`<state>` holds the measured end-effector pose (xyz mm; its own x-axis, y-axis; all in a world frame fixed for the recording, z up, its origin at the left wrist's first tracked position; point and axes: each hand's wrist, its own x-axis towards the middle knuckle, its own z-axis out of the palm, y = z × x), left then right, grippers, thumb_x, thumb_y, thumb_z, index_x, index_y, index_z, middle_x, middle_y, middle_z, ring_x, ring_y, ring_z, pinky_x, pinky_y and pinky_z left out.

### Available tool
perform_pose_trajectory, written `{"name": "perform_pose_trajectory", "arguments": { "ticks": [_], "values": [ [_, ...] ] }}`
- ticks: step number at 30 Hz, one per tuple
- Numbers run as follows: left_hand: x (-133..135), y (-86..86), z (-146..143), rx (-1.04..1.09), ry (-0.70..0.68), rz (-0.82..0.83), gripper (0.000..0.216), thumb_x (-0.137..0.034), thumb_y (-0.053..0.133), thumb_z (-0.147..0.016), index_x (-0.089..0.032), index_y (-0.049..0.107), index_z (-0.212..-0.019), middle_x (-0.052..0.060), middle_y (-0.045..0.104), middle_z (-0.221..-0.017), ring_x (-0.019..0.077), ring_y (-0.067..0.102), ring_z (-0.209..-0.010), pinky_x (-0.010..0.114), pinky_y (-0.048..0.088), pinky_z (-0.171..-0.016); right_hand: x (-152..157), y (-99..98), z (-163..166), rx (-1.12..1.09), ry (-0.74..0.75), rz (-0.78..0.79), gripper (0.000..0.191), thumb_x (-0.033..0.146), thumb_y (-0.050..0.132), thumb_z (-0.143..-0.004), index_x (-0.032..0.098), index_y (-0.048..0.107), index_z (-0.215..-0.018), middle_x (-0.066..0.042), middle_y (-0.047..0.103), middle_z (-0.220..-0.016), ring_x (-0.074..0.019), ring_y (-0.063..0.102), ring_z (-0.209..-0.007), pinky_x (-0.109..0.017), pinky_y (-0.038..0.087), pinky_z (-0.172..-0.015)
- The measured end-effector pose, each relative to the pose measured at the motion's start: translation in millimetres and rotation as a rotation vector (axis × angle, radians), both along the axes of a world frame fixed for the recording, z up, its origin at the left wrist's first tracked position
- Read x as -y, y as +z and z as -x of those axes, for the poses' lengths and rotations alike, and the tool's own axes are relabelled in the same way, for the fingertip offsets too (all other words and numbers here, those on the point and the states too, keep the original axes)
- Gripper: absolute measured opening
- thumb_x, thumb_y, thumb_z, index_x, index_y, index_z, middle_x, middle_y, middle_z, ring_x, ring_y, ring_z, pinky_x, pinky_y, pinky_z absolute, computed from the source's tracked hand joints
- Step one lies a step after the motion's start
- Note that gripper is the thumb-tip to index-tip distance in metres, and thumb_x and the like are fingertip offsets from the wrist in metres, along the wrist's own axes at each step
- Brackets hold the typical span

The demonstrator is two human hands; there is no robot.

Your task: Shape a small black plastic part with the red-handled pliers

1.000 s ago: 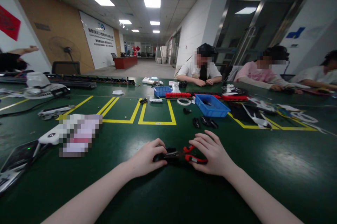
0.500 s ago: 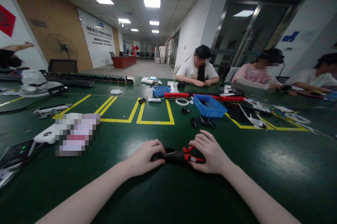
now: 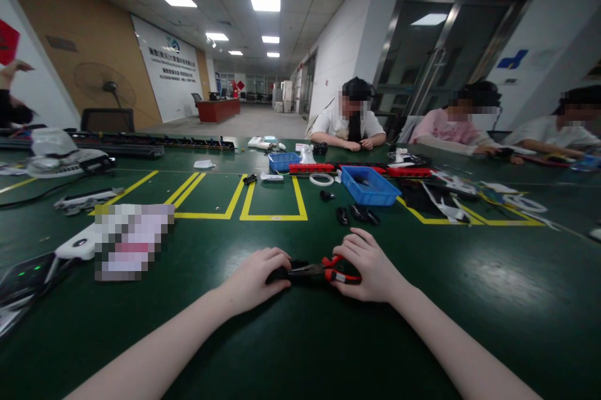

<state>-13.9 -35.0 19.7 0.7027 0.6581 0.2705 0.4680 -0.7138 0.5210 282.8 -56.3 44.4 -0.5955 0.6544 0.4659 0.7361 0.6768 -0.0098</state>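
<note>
The right hand is curled around a pair of red-handled pliers, its thumb under the lower handle and its fingers over the upper; the 2 handles stand apart. The pliers lie between the 2 hands, low over the table, nose pointing toward the left hand. That hand pinches a small black part between thumb and fingers, largely hidden by them. The nose reaches the black part, but whether the jaws grip it I cannot tell.

Just beyond the right hand, 3 black pieces lie close together on the green surface, with another black piece a little farther off. Behind them stands a larger blue tray with something dark inside; a white ring lies to its left, and a smaller blue tray farther back. Red strips run between and behind the trays. Yellow tape marks rectangles on the tabletop.

Well left of the left hand lie a white device and a dark device showing 2 green lights. Across the table, a person in white sits with hands together; 2 more people sit to the right.
</note>
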Motion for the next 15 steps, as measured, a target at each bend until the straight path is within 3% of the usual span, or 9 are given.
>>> {"name": "perform_pose_trajectory", "arguments": {
  "ticks": [2, 6, 8, 12, 15],
  "values": [
    [1.5, 0.0, 1.2, 0.01, 0.0, -0.011, 0.017, -0.022, 0.067, -0.087, -0.021, 0.06, -0.102, 0.007, 0.06, -0.124, 0.0236, 0.06, -0.11, 0.04, 0.049, -0.096, 0.4, 0.3, 0.1, -0.002, -0.001, -0.011, 0.036, 0.042, 0.07, -0.072, 0.019, 0.065, -0.099, -0.006, 0.066, -0.091, -0.0238, 0.062, -0.092, -0.051, 0.035, -0.108],
    [11.0, 9.5, -4.7, 0.1, 0.102, -0.152, 0.043, -0.023, 0.067, -0.084, -0.022, 0.051, -0.124, 0.009, 0.057, -0.132, 0.0276, 0.053, -0.124, 0.047, 0.042, -0.106, 1.3, 1.0, 0.5, -0.006, -0.016, -0.057, 0.037, 0.041, 0.07, -0.072, 0.019, 0.065, -0.101, -0.006, 0.067, -0.092, -0.0241, 0.062, -0.092, -0.05, 0.037, -0.107],
    [19.1, 18.4, -19.7, 0.148, 0.113, -0.252, 0.039, -0.021, 0.061, -0.087, -0.021, 0.05, -0.125, 0.01, 0.059, -0.13, 0.0265, 0.053, -0.123, 0.045, 0.042, -0.105, 1.2, -0.2, 0.2, -0.001, -0.024, -0.071, 0.037, 0.042, 0.07, -0.071, 0.02, 0.064, -0.1, -0.006, 0.067, -0.091, -0.0242, 0.061, -0.092, -0.05, 0.038, -0.106],
    [37.8, 31.3, -77.2, -0.009, -0.164, -0.446, 0.035, -0.028, 0.057, -0.092, -0.017, 0.053, -0.125, 0.009, 0.061, -0.126, 0.0253, 0.055, -0.117, 0.039, 0.045, -0.1, -3.8, -7.7, -3.8, 0.045, -0.012, -0.104, 0.028, 0.035, 0.065, -0.075, 0.02, 0.064, -0.099, -0.005, 0.066, -0.088, -0.0236, 0.06, -0.093, -0.048, 0.036, -0.108],
    [48.2, 30.9, -123.4, -0.108, -0.235, -0.556, 0.036, -0.039, 0.057, -0.093, -0.012, 0.059, -0.117, 0.011, 0.062, -0.12, 0.0264, 0.055, -0.11, 0.039, 0.045, -0.096, -13.2, -14.8, -10.6, 0.117, -0.002, -0.189, 0.02, 0.015, 0.052, -0.085, 0.023, 0.064, -0.099, -0.002, 0.068, -0.086, -0.0196, 0.061, -0.094, -0.042, 0.036, -0.108]
  ]
}}
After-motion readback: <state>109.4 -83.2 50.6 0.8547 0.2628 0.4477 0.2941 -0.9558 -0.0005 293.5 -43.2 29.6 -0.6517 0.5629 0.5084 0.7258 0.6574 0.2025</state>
